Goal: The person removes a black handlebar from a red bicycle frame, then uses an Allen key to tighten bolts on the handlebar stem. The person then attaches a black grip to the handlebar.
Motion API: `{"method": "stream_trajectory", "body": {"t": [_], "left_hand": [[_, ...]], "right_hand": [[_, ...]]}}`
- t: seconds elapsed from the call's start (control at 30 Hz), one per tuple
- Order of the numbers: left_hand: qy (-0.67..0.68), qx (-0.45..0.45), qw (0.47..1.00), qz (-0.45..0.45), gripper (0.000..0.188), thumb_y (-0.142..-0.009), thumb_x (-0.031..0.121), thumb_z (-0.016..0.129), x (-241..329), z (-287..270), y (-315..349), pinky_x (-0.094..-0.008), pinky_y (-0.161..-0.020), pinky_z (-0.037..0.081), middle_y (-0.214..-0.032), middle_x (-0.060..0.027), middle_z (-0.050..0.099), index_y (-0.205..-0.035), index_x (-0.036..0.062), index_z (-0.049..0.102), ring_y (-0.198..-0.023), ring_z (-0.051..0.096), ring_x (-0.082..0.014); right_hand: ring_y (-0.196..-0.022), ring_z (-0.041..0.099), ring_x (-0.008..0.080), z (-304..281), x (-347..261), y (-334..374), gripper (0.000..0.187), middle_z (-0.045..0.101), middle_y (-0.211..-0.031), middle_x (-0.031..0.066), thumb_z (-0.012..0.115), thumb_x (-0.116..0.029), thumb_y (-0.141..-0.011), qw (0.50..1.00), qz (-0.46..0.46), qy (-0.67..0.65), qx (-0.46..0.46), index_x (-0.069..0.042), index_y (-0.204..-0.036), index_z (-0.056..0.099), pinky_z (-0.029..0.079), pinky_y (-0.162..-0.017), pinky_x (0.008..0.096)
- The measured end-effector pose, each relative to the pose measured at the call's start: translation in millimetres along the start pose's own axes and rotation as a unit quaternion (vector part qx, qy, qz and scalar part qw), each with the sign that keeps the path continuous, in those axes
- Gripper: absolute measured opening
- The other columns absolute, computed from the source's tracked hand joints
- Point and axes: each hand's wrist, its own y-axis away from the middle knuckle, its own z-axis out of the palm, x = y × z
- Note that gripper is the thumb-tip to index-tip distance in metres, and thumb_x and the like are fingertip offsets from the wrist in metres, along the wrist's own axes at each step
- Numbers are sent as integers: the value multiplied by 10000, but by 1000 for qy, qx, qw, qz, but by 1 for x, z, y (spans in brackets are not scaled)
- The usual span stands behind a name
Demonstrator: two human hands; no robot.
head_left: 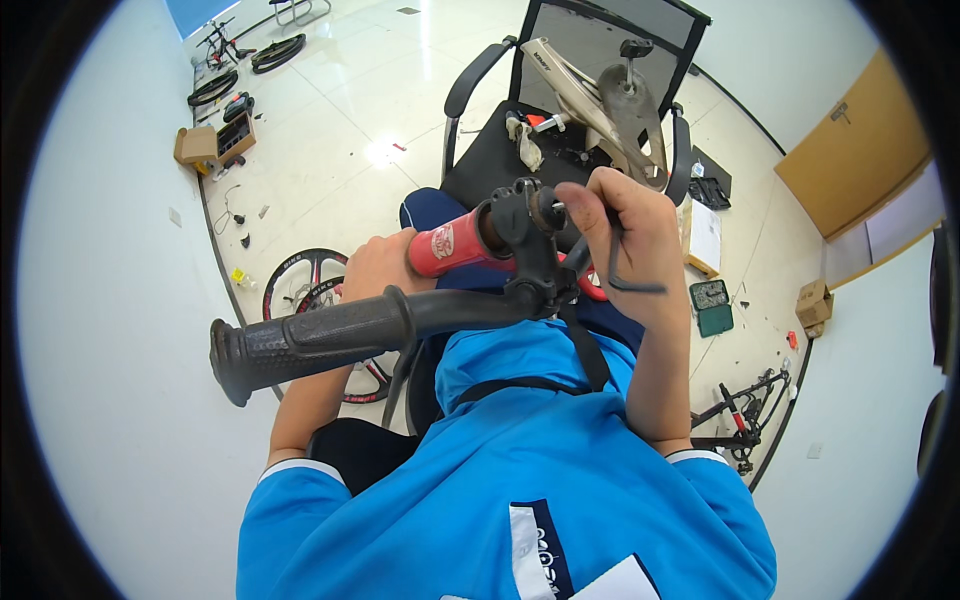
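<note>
While the left hand [378, 268] is closing its fingers around the near end of a red tube [445, 245], the right hand [630, 240] is keeping a black L-shaped key [637, 288] inside its curled fingers, the bent end sticking out below. The right thumb is pressing close to a small metal tip [559, 206] beside the top of a black stem [525, 240]; whether it is touching, I cannot tell. This stem is standing at the other end of the red tube, above the person's lap. A black handlebar [455, 312] is extending from it to the left, and its rubber grip [310, 345] is passing over the left forearm. Ahead, an office chair [478, 165] is carrying a pale bicycle frame [575, 95].
</note>
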Motion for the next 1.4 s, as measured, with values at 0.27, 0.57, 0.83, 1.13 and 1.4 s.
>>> {"method": "stream_trajectory", "body": {"t": [0.27,0.57,0.83,1.13,1.4], "left_hand": [[-16,6,1000,18,283,-678,146,736,-1,1,2,-428,-750,559,-772,-194,692,-935,52,667,-750,688,-387],[-11,-4,1000,10,307,-669,151,739,0,-1,0,-423,-758,561,-772,-185,696,-953,57,670,-753,691,-380],[-16,-6,1000,4,299,-677,169,740,-2,-2,0,-423,-756,558,-775,-185,695,-947,61,669,-757,691,-378],[-7,-11,1000,0,303,-667,152,735,-2,2,0,-426,-760,560,-775,-190,696,-947,54,671,-757,691,-383],[-3,0,1000,2,281,-688,160,727,-4,2,3,-440,-762,557,-776,-200,692,-940,49,671,-761,685,-396]], "right_hand": [[-617,476,268,0,-5,-2,276,458,-675,117,640,-229,-937,996,-35,-74,33,-2,-887,492,392,-587,384],[-629,486,315,-1,2,-3,172,479,-691,148,593,-139,-966,996,-75,52,-8,-3,-893,517,404,-594,412],[-635,481,231,-17,2,-17,101,505,-757,134,501,-58,-975,988,-62,-66,-126,-18,-1058,458,434,-646,325],[-703,562,168,9,15,-9,256,568,-779,102,558,-251,-975,987,-11,-153,-55,-15,-1064,515,464,-669,283],[-694,580,114,18,20,-2,229,604,-757,55,576,-229,-980,975,60,-212,-5,-1,-989,570,477,-671,232]]}}
